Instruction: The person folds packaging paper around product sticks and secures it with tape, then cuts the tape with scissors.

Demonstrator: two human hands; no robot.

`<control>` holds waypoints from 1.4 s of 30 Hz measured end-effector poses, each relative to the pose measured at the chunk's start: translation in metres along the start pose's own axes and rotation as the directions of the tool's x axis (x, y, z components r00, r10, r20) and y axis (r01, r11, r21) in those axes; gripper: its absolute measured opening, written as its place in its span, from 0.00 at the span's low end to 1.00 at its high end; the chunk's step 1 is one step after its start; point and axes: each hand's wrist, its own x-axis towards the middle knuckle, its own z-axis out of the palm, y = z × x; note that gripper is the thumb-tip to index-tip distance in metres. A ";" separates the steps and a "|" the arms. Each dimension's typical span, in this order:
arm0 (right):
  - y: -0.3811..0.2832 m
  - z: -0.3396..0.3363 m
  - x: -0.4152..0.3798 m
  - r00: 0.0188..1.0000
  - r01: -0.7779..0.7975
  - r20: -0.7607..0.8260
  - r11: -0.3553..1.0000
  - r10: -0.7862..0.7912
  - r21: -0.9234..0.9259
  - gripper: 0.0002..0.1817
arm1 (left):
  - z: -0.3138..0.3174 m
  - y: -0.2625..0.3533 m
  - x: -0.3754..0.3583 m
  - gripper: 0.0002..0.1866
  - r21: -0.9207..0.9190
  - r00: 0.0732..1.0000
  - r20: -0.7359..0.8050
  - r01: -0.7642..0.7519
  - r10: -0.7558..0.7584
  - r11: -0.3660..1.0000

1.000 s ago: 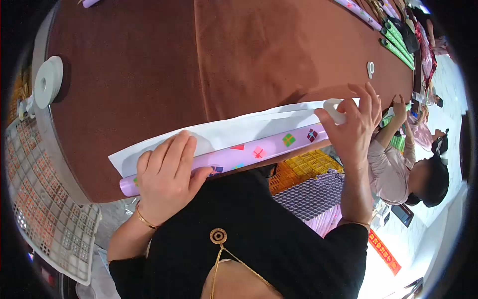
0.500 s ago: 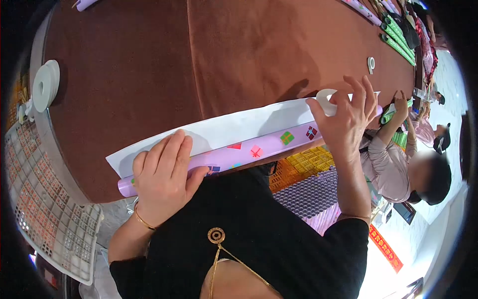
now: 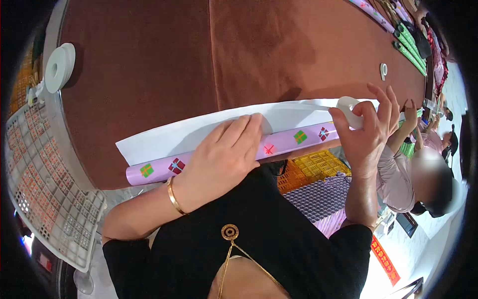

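A roll of lilac wrapping paper (image 3: 298, 137) printed with gift boxes lies along the table's near edge, its white underside (image 3: 174, 137) showing as a loose flap. My left hand (image 3: 224, 154) rests flat across the middle of the roll, fingers stretched over the white flap. My right hand (image 3: 366, 134) pinches a roll of white tape (image 3: 350, 112) above the right end of the paper, other fingers raised. From the tape roll a thin strip runs left along the white flap; where its end sits is hard to make out.
Brown cloth covers the table (image 3: 149, 65). White tape rolls (image 3: 59, 68) stand at its left edge, and a small tape roll (image 3: 383, 70) lies far right near green rolls (image 3: 411, 55). A plastic crate (image 3: 55, 184) is at left; a co-worker (image 3: 398, 174) sits at right.
My left hand has slid right, from the roll's left end to its middle. My right hand has shifted slightly right with the tape roll, and a strip now shows pulled from it.
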 end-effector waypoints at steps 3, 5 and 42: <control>-0.003 0.001 -0.003 0.999 -0.007 0.054 0.999 0.005 0.034 0.20 | -0.005 -0.004 -0.012 0.37 0.058 1.000 0.015 0.006 -0.007 0.998; -0.010 0.004 -0.005 0.997 0.002 0.073 0.998 -0.006 0.061 0.20 | -0.010 -0.005 -0.018 0.37 0.052 0.999 0.029 0.030 -0.031 0.998; -0.005 0.036 -0.006 0.998 0.001 0.057 0.984 -0.012 0.180 0.22 | 0.004 0.007 0.031 0.44 0.146 0.983 0.172 -0.096 0.070 0.985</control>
